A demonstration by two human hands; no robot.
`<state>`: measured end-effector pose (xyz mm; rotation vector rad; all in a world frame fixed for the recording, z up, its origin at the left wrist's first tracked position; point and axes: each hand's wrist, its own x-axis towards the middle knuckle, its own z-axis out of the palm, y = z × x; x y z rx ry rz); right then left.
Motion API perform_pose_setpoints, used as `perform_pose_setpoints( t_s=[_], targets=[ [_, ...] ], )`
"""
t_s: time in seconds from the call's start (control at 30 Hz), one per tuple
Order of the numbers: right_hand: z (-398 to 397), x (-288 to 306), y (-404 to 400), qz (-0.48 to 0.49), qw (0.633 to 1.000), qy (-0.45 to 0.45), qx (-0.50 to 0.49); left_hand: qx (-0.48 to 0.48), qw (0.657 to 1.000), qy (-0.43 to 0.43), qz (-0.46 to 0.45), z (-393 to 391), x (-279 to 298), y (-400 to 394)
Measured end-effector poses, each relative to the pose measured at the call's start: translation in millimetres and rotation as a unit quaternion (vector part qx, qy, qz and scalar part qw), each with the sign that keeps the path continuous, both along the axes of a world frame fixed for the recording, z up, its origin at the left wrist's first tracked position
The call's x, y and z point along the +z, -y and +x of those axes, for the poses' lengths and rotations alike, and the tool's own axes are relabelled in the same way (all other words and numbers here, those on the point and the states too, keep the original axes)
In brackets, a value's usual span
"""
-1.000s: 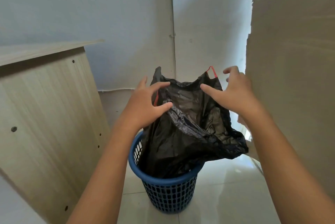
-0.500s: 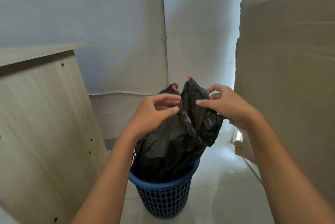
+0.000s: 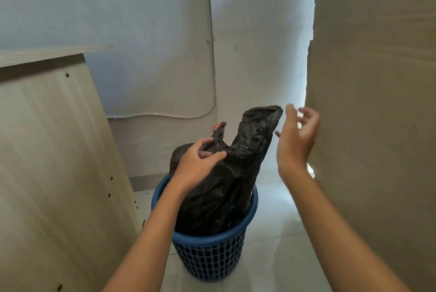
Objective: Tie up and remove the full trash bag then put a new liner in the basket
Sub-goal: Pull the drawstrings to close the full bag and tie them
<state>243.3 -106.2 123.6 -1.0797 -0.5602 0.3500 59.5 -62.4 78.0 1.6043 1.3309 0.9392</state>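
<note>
Bag (image 3: 219,187), black, full, sits in the blue basket (image 3: 207,242), below and between both hands. Top gathered into two ears: a short one with a red drawstring (image 3: 218,125) loop just past the left hand, a taller one standing up just beside the right hand.

Step, by my read: tying the top, not yet knotted. Ears stand apart, no crossing visible. Bag not lifted out, no new liner in view.

Left hand (image 3: 198,164): rests on the bag's upper left, fingers partly curled over the plastic at the base of the short ear, thumb along the front. Looks like a loose hold or press; whether it truly pinches the film I cannot tell.

Right hand (image 3: 297,140): off the bag, in the air right of the tall ear, fingers spread and relaxed, blurred. Holds nothing. Fingertips near the ear's edge, contact unclear.

Hands well apart, bag top between them.

Next move likely calls for: right hand takes the tall ear, left takes the short ear firmly, cross them and knot tight. Thin plastic is slippery and may tear if yanked.
</note>
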Motion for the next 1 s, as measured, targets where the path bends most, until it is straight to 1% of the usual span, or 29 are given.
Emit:
perform_pose_setpoints(
  t_s=[0.07,0.1,0.2,0.23,0.3,0.37,0.43,0.47,0.53,0.6,0.63,0.7,0.77,0.8,0.83,0.87,0.93,0.97,1.0],
  targets=[
    [-12.6,-31.6,1.6,-0.021,0.999,-0.021,0.018,0.013,0.998,0.060,-0.014,12.5,-4.9,2.8],
    [-19.3,-47.8,3.4,-0.030,0.999,-0.013,0.022,0.017,0.995,0.098,-0.023,19.2,-7.4,4.9],
    [-31.3,-81.2,7.8,-0.070,0.994,0.048,0.072,0.035,0.974,0.218,-0.058,35.3,-17.5,6.0],
    [-32.0,-84.5,7.9,-0.075,0.989,0.076,0.097,0.037,0.968,0.240,-0.062,38.9,-19.2,6.6],
    [-34.2,-80.1,6.8,-0.060,0.981,0.132,0.132,0.027,0.964,0.256,-0.064,45.3,-21.2,7.8],
    [-36.0,-72.7,3.0,-0.040,0.976,0.171,0.126,0.003,0.964,0.260,-0.054,51.1,-17.9,9.6],
    [-34.9,-63.3,-2.2,-0.055,0.978,0.182,0.087,-0.033,0.968,0.249,-0.007,55.3,-11.8,11.1],
    [-32.5,-58.7,-5.8,-0.069,0.980,0.173,0.068,-0.048,0.968,0.243,0.024,56.3,-8.6,10.9],
    [-25.9,-48.3,-9.8,-0.082,0.989,0.109,0.053,-0.059,0.966,0.243,0.068,56.9,-0.3,9.9],
    [-16.6,-37.7,-12.5,-0.084,0.994,0.044,0.060,-0.056,0.962,0.242,0.110,55.8,8.9,10.0],
    [-11.6,-33.2,-14.3,-0.091,0.993,0.028,0.072,-0.057,0.961,0.242,0.121,53.2,13.6,10.9],
    [-2.5,-27.9,-17.4,-0.109,0.988,0.025,0.104,-0.094,0.965,0.212,0.123,41.7,21.3,10.0],
    [0.5,-28.1,-28.1,-0.118,0.985,0.031,0.118,-0.180,0.967,0.151,0.103,28.0,29.3,-0.4],
    [0.6,-29.2,-27.5,-0.123,0.985,0.039,0.116,-0.206,0.963,0.144,0.094,22.0,32.2,-0.9],
    [-0.1,-30.2,-26.8,-0.125,0.985,0.043,0.114,-0.199,0.963,0.157,0.096,17.7,35.1,-1.4],
    [-0.5,-31.1,-25.1,-0.125,0.984,0.043,0.116,-0.163,0.962,0.184,0.115,14.6,36.7,-1.8],
    [1.9,-30.6,-23.0,-0.126,0.984,0.039,0.117,-0.025,0.961,0.214,0.176,12.2,35.0,-9.8],
    [3.4,-28.9,-22.1,-0.128,0.985,0.033,0.108,0.047,0.957,0.201,0.202,11.2,32.0,-17.5],
    [5.7,-27.5,-21.7,-0.129,0.987,0.027,0.094,0.093,0.956,0.174,0.219,10.4,27.9,-29.3]
  ],
)
